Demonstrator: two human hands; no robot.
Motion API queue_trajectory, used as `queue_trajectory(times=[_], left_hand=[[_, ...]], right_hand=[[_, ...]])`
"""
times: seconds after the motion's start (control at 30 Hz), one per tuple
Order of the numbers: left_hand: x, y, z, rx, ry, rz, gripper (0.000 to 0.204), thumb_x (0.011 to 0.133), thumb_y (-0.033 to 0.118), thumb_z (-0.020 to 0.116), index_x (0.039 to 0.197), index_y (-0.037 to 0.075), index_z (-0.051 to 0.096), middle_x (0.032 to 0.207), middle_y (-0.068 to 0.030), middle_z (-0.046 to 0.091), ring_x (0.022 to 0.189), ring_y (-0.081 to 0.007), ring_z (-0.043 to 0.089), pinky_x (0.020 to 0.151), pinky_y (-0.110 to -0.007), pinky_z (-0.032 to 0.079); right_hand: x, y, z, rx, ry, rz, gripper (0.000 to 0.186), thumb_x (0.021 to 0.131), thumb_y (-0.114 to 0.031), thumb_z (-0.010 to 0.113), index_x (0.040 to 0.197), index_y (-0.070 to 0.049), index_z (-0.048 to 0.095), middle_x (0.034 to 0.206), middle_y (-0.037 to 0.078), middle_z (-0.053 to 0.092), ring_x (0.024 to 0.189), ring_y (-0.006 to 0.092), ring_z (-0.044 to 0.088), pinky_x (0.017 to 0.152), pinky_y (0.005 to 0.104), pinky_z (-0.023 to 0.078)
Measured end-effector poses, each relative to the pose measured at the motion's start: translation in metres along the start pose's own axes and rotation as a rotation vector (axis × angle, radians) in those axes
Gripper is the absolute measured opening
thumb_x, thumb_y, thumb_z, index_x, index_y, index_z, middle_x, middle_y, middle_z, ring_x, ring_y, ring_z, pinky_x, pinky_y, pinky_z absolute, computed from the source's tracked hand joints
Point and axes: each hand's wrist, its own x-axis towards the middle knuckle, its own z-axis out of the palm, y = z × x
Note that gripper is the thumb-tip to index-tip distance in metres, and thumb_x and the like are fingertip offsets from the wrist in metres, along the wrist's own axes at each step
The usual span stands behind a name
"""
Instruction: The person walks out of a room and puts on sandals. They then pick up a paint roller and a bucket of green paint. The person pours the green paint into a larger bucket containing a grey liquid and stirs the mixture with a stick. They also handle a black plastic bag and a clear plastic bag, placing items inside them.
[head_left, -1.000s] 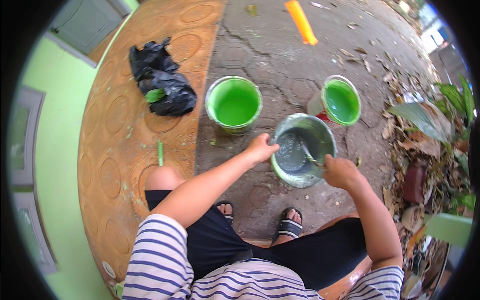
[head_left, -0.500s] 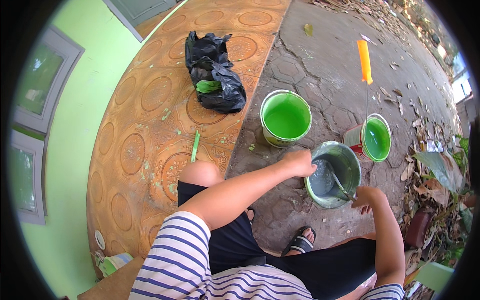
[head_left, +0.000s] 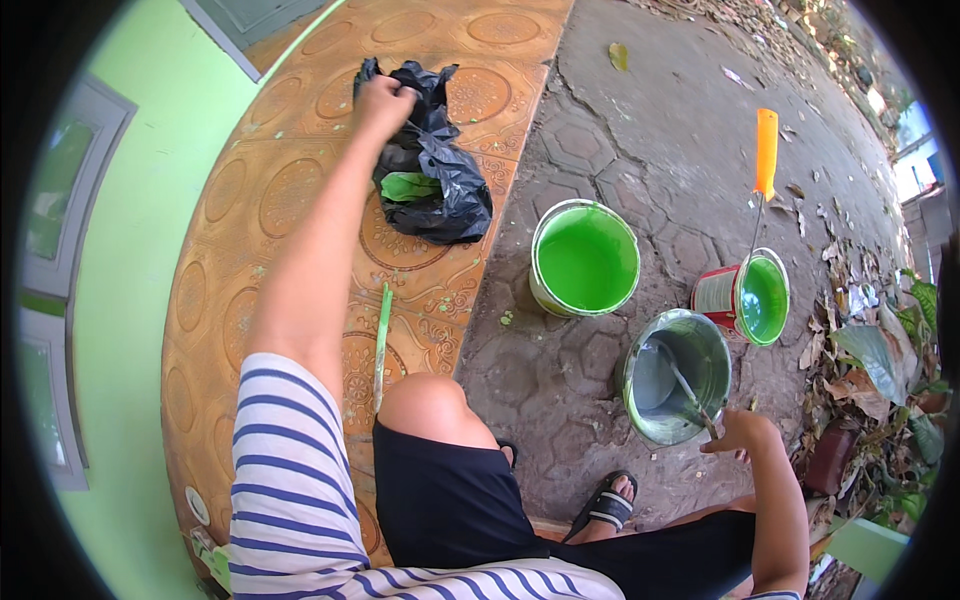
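My left hand (head_left: 383, 107) reaches far out to a crumpled black plastic bag (head_left: 455, 195) on the orange tiles, its fingers closed on the bag's upper edge. Something bright green (head_left: 408, 186) shows in the bag's opening. On the right, my right hand (head_left: 746, 433) grips the upper end of a thin, paint-smeared stick (head_left: 686, 387). The stick leans over the near rim of a grey-smeared bucket (head_left: 640, 412), its lower end in grey liquid. Beyond it stands a bucket of bright green paint (head_left: 585, 260).
A smaller red-and-white paint can (head_left: 714, 290) holds green liquid and a tool with an orange handle (head_left: 766, 152). A green-stained stick (head_left: 383, 335) lies on the tiles beside my knee. Dry leaves and plants (head_left: 885, 365) line the right side; a green wall (head_left: 170, 130) stands left.
My left hand has left the grey bucket's rim and moved far up and left to the black bag. My right hand stays at the stick. The view has shifted slightly.
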Motion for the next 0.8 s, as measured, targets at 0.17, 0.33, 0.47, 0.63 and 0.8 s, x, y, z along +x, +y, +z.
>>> queue_trajectory(times=[0.17, 0.33, 0.47, 0.63, 0.8], left_hand=[[0.057, -0.038, 0.034, 0.026, 0.011, -0.210, 0.047, 0.075, 0.040, 0.074, 0.113, 0.013, 0.068, 0.107, -0.0124, 0.070, 0.099, -0.0256, 0.066, 0.087, -0.037, 0.050], [0.101, -0.074, 0.046, -0.026, -0.187, -0.214, 0.039, 0.080, 0.038, 0.070, 0.114, 0.020, 0.070, 0.118, -0.0079, 0.067, 0.112, -0.0210, 0.060, 0.094, -0.032, 0.044], [0.127, -0.114, 0.052, -0.336, -0.271, -0.397, 0.044, 0.085, 0.033, 0.067, 0.124, 0.012, 0.063, 0.134, -0.0133, 0.056, 0.122, -0.0242, 0.052, 0.096, -0.034, 0.042], [0.107, -0.093, 0.073, -0.248, -0.121, -0.490, 0.058, 0.078, 0.026, 0.073, 0.126, -0.003, 0.057, 0.126, -0.0148, 0.062, 0.101, -0.0267, 0.066, 0.084, -0.036, 0.049], [0.141, -0.168, 0.034, -0.502, 0.104, -0.773, 0.034, 0.081, 0.013, 0.067, 0.111, 0.001, 0.057, 0.097, -0.0094, 0.062, 0.074, -0.0197, 0.061, 0.063, -0.035, 0.048]], right_hand=[[0.017, 0.026, 0.033, 0.205, -0.051, 0.104, 0.060, 0.075, -0.039, 0.077, 0.103, 0.009, 0.055, 0.075, 0.018, 0.069, 0.068, 0.0297, 0.071, 0.057, 0.0383, 0.057], [0.009, 0.020, 0.055, 0.103, 0.193, 0.027, 0.064, 0.077, -0.038, 0.071, 0.119, 0.005, 0.049, 0.090, 0.025, 0.068, 0.087, 0.0401, 0.066, 0.080, 0.0452, 0.053], [0.007, 0.014, 0.057, 0.142, 0.258, 0.021, 0.066, 0.077, -0.038, 0.071, 0.124, 0.000, 0.047, 0.094, 0.026, 0.067, 0.093, 0.0411, 0.065, 0.082, 0.0474, 0.051], [-0.001, 0.018, 0.067, 0.151, 0.289, 0.035, 0.060, 0.080, -0.033, 0.069, 0.126, -0.002, 0.046, 0.090, 0.023, 0.068, 0.091, 0.0406, 0.065, 0.081, 0.0477, 0.051], [0.017, 0.009, 0.059, 0.155, 0.307, -0.020, 0.052, 0.081, -0.030, 0.068, 0.123, -0.005, 0.051, 0.087, 0.018, 0.070, 0.089, 0.0389, 0.066, 0.080, 0.0469, 0.051]])
